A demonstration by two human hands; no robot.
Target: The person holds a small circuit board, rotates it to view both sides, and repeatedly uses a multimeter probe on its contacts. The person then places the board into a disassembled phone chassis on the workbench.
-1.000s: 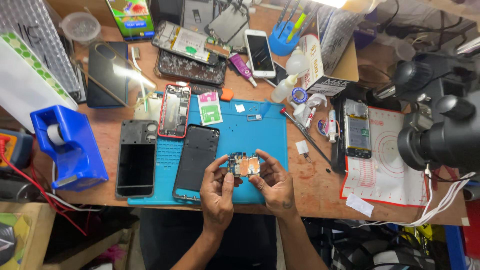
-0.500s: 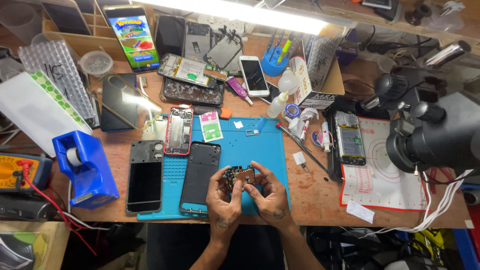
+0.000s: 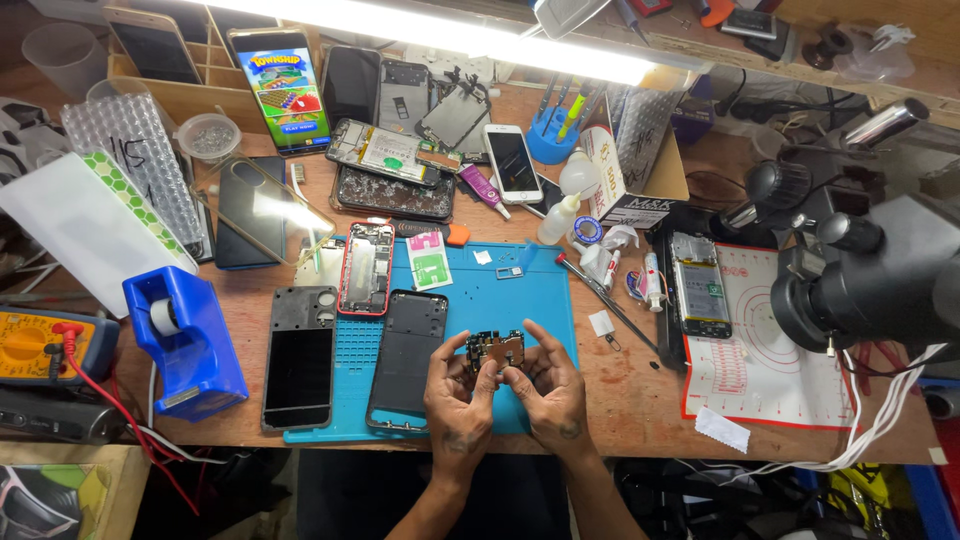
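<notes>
Evidently light, stiff and fragile, the phone circuit board sits above the blue repair mat, pinched at its edges by left hand and right hand; edge-holding seems safest.

My view's bright and sharp; the strip light up top blows out, glare hits the clear phone case, edges bend slightly.

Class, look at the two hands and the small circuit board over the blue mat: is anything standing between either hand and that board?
Nothing visible does. The left hand and the right hand both already grip the circuit board with their fingertips, held above the blue mat.
</notes>
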